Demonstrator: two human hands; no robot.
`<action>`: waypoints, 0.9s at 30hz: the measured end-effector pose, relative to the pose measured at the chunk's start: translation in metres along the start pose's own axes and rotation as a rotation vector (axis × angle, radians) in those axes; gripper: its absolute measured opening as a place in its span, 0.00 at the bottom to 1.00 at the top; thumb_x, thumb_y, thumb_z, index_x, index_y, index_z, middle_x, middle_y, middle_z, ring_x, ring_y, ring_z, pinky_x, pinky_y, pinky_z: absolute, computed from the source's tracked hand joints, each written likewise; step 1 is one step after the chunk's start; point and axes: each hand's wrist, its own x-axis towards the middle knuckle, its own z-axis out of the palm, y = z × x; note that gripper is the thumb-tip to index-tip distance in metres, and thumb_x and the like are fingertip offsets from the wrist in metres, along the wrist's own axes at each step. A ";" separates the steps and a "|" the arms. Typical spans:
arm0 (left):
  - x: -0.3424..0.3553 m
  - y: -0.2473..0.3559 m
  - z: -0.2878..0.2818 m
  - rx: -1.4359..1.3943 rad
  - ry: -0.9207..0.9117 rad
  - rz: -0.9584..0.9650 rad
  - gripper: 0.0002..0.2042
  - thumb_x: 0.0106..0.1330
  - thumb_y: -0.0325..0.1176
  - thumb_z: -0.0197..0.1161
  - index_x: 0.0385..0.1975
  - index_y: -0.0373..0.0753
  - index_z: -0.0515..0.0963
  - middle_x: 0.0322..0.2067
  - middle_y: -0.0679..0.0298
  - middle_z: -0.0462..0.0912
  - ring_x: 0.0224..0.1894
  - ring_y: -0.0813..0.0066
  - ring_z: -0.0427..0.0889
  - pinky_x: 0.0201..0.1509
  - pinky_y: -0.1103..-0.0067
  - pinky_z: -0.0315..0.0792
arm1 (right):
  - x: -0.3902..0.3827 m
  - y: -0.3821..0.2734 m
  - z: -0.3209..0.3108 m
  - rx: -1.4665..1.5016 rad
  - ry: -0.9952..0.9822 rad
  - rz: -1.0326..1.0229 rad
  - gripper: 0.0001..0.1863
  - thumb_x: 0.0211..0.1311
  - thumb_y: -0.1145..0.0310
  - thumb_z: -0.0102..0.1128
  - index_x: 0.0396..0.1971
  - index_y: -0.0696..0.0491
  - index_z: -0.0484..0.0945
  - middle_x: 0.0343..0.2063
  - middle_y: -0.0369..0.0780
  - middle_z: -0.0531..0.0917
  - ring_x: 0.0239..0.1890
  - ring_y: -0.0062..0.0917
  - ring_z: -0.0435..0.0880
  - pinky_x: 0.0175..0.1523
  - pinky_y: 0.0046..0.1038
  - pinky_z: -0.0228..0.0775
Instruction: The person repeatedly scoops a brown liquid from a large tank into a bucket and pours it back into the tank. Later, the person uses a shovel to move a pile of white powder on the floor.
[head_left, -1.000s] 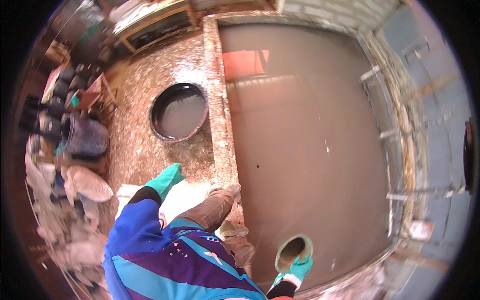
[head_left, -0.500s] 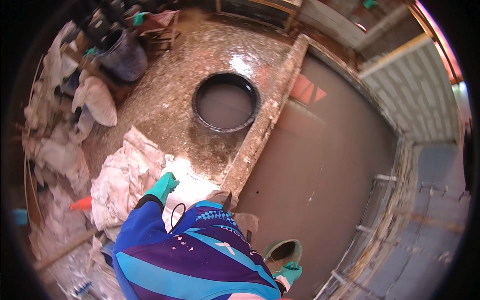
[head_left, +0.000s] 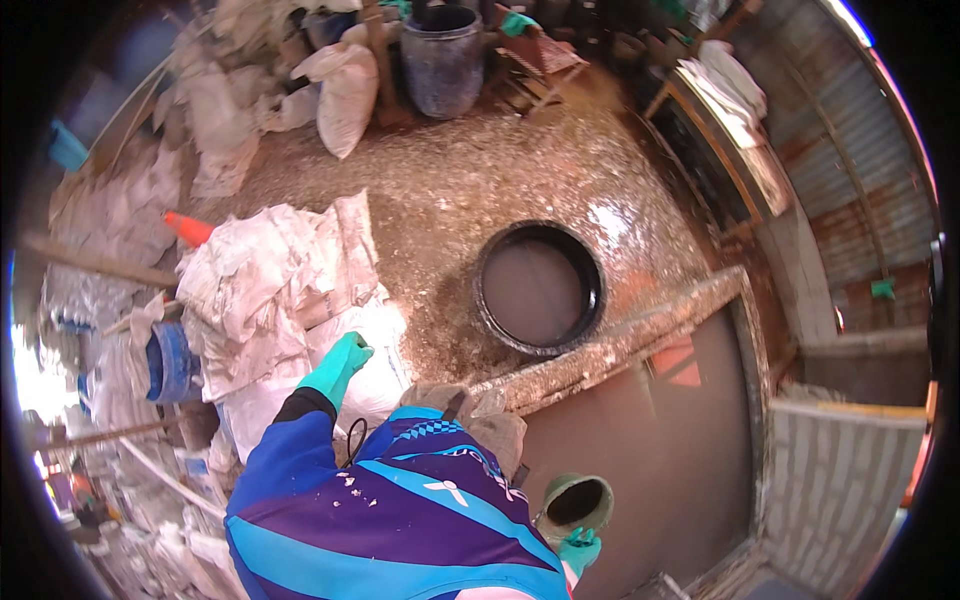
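Observation:
My left hand [head_left: 338, 367], in a green glove, reaches toward a heap of white sacks [head_left: 275, 290] and touches a bulging white sack [head_left: 375, 375] with its fingers held close together. My right hand [head_left: 580, 548], also gloved green, grips a small green bucket [head_left: 575, 500] by its rim above the brown muddy water of a walled pool [head_left: 650, 450]. My blue and purple sleeves and torso fill the lower middle. The bucket's inside looks dark; what it holds is not visible.
A round black tub [head_left: 540, 290] full of murky water sits in the gravelly ground. A low concrete ledge [head_left: 620, 345] borders the pool. A dark barrel [head_left: 442, 60], more sacks, a blue bucket [head_left: 172, 360] and an orange cone [head_left: 188, 228] lie at the left and back.
The view has swung left and away from the pool toward the sacks. My left hand has stayed at the white sack; my right hand still holds the green bucket over the water.

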 end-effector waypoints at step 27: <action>0.398 -0.167 -0.046 -0.897 0.638 -0.285 0.13 0.62 0.39 0.68 0.37 0.36 0.81 0.33 0.55 0.85 0.34 0.67 0.83 0.37 0.69 0.77 | -0.052 0.412 0.804 -0.643 -0.737 -0.108 0.17 0.68 0.59 0.56 0.48 0.54 0.77 0.37 0.36 0.82 0.38 0.27 0.79 0.46 0.34 0.77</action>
